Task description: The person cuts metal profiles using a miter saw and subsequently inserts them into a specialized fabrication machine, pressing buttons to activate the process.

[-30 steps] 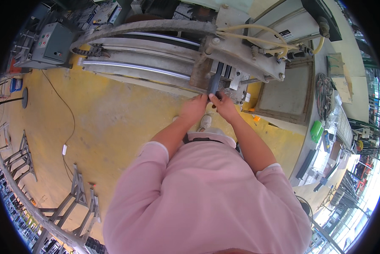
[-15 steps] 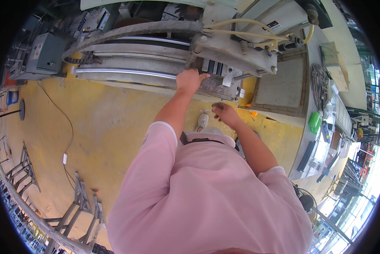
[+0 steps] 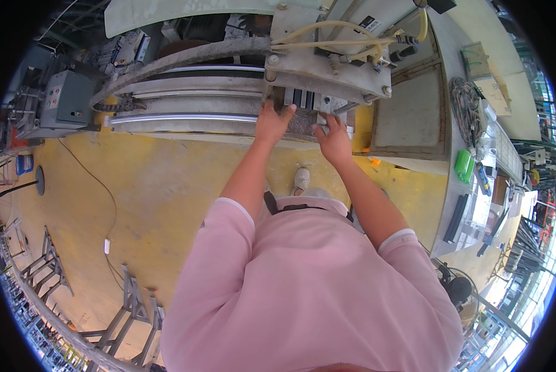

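My left hand reaches to the front of a grey metal machine, at the left of several short dark strips lying side by side under its clamp plate. Its thumb is spread toward the strips; the fingertips are partly lost against the machine. On the right of the strips, my right hand lies with thumb and fingers apart near a small metal block at the bed's front edge. Whether either hand touches the machine is hard to tell. Nothing shows in either grip.
Long bright rails run left from the clamp, beneath a ribbed cable carrier. A grey control box stands at far left. On the right, a workbench holds coiled wire and a green object. A cable crosses the yellow floor.
My right hand has moved up and forward from in front of my body to the machine's edge. My left hand has stayed beside the strips. The view has shifted slightly.
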The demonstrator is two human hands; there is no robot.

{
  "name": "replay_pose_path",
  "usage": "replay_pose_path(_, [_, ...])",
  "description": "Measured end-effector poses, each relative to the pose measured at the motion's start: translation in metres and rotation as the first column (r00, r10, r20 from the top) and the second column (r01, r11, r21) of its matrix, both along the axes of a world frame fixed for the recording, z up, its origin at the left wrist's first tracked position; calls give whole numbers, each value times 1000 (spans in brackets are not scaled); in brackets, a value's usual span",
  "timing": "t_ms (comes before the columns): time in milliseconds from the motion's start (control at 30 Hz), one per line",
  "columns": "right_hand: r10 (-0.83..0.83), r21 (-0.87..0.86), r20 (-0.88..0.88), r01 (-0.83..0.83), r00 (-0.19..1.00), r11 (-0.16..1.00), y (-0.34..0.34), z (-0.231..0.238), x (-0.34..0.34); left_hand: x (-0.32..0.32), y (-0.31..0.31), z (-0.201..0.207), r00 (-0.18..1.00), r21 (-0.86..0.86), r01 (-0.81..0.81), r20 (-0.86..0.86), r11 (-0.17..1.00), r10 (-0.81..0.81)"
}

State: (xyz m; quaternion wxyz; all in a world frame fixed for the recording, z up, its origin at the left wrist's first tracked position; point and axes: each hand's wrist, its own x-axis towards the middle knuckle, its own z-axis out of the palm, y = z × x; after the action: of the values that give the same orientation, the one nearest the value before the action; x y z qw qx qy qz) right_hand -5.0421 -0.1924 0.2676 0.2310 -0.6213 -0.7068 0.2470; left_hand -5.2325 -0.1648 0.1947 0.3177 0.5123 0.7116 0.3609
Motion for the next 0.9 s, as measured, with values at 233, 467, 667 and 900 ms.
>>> replay_pose_path(233, [-8,167,149,-18,989,986,40,-17,-21,23,-2,3,996,80,-89,15,993,89])
replay_pose_path(467, [-31,232,252,-29,967,972,38,-37,-25,28,-3,-4,970,86,-168,191,982,149])
replay_pose_path(667, [-56,266,255,-14,965,964,36,-43,-23,36,-5,2,970,166,-193,183,967,162])
replay_pose_path(900, [-94,84,-66,100,993,991,53,-31,-7,20,0,-3,933,-27,-168,319,985,167])
